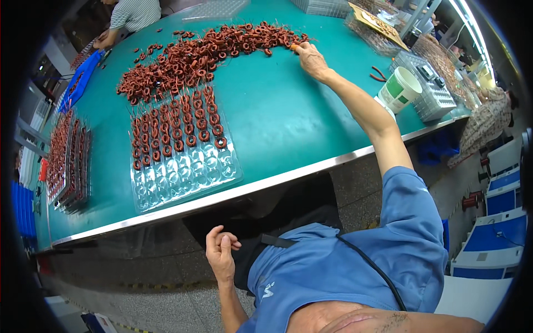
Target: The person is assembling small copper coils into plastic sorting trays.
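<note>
From my camera I see reddish-brown rings (194, 58) with stray wire ends, heaped across the upper middle of the frame, others standing in rows in a clear tray (186, 177) at left of centre. The right hand (312, 58) bends at the heap's right end; I can't tell whether it pinches a ring. The left hand (223, 247), lower centre, is loosely half-curled. The table (283, 111) is green; a white-and-green bucket (401, 89) stands upper right. A co-worker (136, 15), upper left, is cut off.
</note>
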Action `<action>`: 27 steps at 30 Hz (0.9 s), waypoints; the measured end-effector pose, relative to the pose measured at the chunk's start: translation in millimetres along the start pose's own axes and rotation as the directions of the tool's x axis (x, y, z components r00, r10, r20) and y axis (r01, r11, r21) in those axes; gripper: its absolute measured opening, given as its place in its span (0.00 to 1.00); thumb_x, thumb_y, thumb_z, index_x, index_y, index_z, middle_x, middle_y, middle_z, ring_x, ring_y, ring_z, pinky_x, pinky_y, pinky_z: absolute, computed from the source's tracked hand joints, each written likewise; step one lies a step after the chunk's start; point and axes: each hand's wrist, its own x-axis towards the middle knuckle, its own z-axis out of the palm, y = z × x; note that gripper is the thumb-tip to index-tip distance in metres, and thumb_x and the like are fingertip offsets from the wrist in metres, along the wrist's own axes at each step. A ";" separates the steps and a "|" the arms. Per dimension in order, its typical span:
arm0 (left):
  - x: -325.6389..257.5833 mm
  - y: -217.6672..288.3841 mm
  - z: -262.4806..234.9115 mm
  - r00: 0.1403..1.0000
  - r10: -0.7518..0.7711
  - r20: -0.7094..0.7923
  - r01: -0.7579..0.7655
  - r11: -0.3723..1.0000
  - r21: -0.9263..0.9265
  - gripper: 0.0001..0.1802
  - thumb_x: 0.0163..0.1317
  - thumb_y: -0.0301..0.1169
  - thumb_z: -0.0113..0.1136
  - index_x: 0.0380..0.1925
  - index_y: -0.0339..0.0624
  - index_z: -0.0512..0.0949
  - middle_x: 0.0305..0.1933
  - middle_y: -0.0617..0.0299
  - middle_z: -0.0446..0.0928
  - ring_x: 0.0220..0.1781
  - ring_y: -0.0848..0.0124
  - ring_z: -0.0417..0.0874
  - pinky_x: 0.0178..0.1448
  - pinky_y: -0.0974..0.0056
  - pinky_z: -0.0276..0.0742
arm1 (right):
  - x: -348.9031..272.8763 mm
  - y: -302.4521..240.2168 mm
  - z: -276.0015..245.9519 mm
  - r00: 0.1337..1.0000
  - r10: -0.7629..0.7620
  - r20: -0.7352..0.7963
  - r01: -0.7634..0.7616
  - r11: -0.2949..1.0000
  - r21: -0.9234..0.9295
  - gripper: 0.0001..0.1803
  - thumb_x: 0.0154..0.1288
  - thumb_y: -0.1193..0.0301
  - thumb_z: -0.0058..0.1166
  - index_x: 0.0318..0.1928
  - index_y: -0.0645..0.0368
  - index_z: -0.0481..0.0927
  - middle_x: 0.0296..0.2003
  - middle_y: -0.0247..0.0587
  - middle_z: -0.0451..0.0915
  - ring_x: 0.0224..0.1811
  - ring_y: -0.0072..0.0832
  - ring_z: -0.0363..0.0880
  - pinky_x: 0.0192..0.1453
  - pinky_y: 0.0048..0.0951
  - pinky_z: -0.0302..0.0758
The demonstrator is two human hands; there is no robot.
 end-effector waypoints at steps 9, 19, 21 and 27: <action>5.3 6.1 3.7 0.999 -0.008 -0.036 0.010 0.999 0.050 0.15 0.71 0.30 0.50 0.53 0.34 0.69 0.32 0.59 0.78 0.30 0.76 0.78 0.34 0.73 0.76 | 26.7 4.8 19.6 0.940 -0.303 0.157 0.334 0.911 -0.242 0.07 0.62 0.73 0.47 0.41 0.55 0.75 0.45 0.46 0.73 0.49 0.41 0.75 0.47 0.38 0.76; 15.3 23.0 30.3 0.997 0.037 0.070 -0.034 0.998 -0.048 0.14 0.70 0.28 0.49 0.53 0.34 0.69 0.31 0.58 0.77 0.28 0.74 0.78 0.32 0.72 0.75 | 1.8 -51.2 -35.0 0.941 0.325 0.095 -0.271 0.555 0.786 0.12 0.68 0.69 0.54 0.45 0.65 0.80 0.35 0.40 0.84 0.36 0.23 0.82 0.42 0.24 0.78; 28.0 39.3 47.0 0.993 0.048 0.107 -0.040 0.997 -0.071 0.14 0.70 0.27 0.48 0.54 0.34 0.68 0.32 0.55 0.78 0.28 0.73 0.79 0.30 0.71 0.75 | -15.3 -87.5 -48.0 0.957 0.245 0.152 -0.241 0.388 0.890 0.11 0.69 0.70 0.54 0.45 0.65 0.80 0.36 0.40 0.83 0.38 0.23 0.82 0.43 0.23 0.78; 95.4 76.2 119.6 0.980 0.113 0.164 -0.027 0.890 -0.455 0.28 0.74 0.38 0.45 0.64 0.31 0.51 0.51 0.42 0.73 0.42 0.62 0.83 0.43 0.66 0.80 | -81.8 -183.4 -128.9 0.954 0.065 0.294 -0.297 0.052 0.953 0.11 0.70 0.71 0.52 0.46 0.65 0.80 0.37 0.42 0.83 0.41 0.25 0.83 0.47 0.26 0.80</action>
